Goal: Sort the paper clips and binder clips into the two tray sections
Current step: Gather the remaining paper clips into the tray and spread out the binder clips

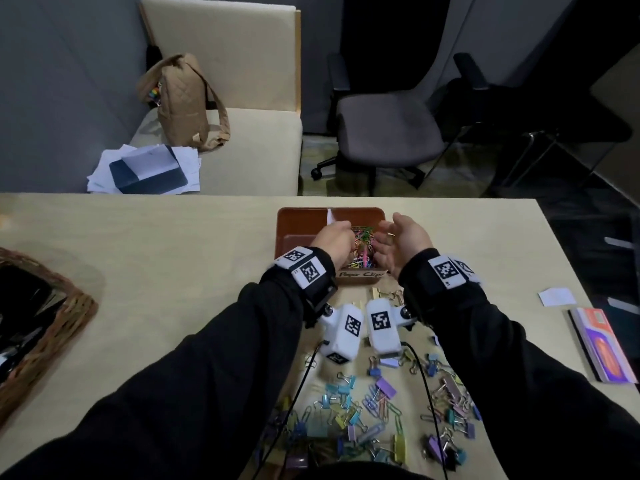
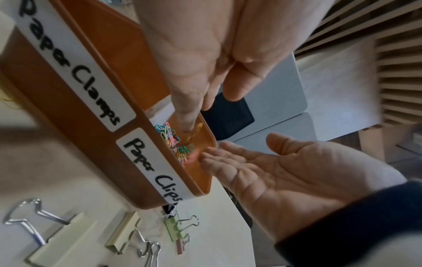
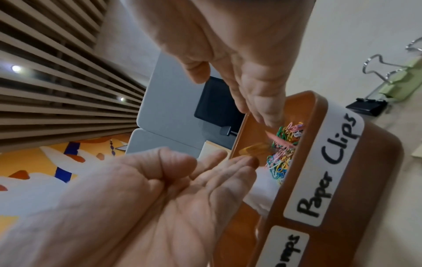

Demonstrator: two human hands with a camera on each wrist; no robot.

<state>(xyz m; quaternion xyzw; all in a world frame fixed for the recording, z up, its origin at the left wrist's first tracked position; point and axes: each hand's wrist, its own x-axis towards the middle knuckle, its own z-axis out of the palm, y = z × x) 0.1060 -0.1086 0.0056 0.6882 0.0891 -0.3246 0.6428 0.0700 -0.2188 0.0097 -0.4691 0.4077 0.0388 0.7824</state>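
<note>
A brown tray with a white divider sits mid-table. Its labels read "Paper Clamps" on the left section and "Paper Clips" on the right. Coloured paper clips are heaped in the right section. My left hand hangs over that heap with its fingers straight, pointing down. My right hand hovers beside it, palm open and turned towards the left one. A blurred yellow clip and a pink one are in the air above the heap. Mixed binder clips and paper clips lie near me.
Larger cream binder clips lie just in front of the tray. A woven basket stands at the table's left edge. A white slip and an orange booklet lie at the right. Beyond the table stand a bench with a bag and an office chair.
</note>
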